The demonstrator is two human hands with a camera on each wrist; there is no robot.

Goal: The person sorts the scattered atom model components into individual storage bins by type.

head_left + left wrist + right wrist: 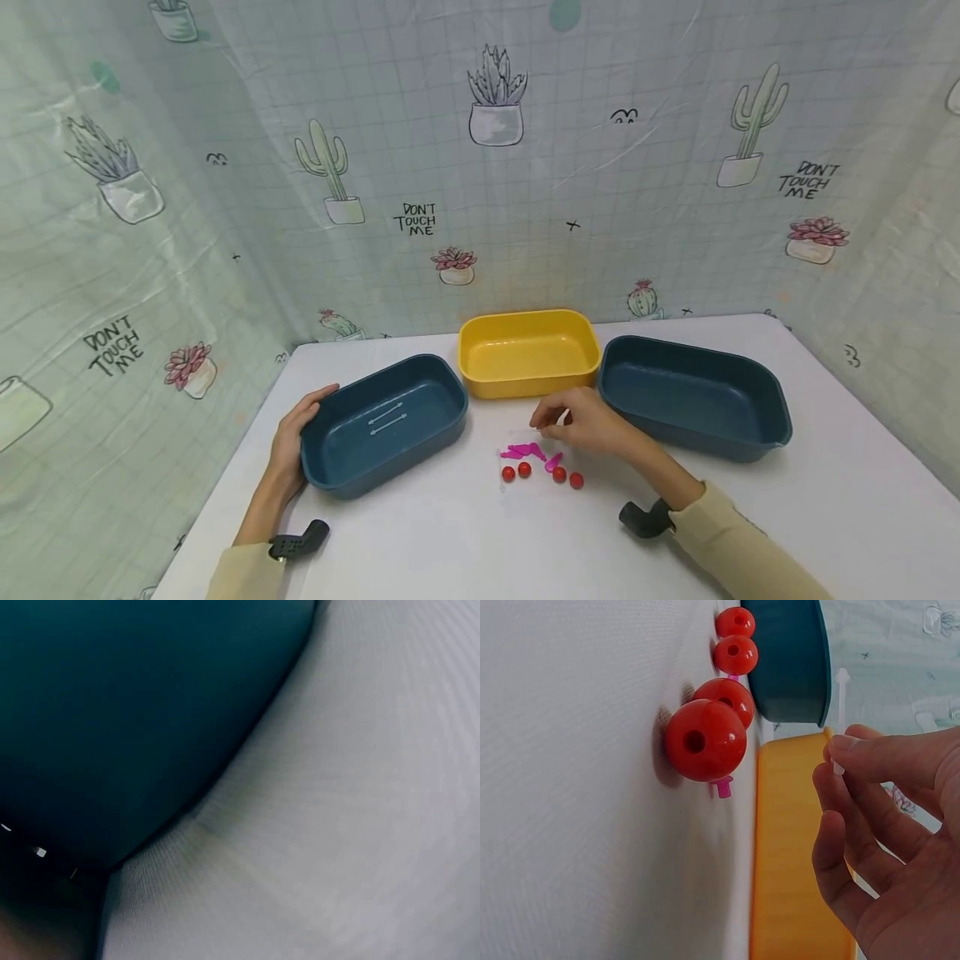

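White table (420,542); right hand (585,421) grip pinching white stick (842,705); left hand (288,446) straight-fingered against leftmost bin (405,460).

The white surface (450,542) is carrying three bins. The yellow bin (532,387) is standing at the back, the left blue bin (405,465) is sitting at a slant nearer the front, and the right blue bin (690,398) is resting on the other side. Between them, pink pieces (533,450) are lying clustered, with four red beads (524,470) sitting just in front, in two pairs.
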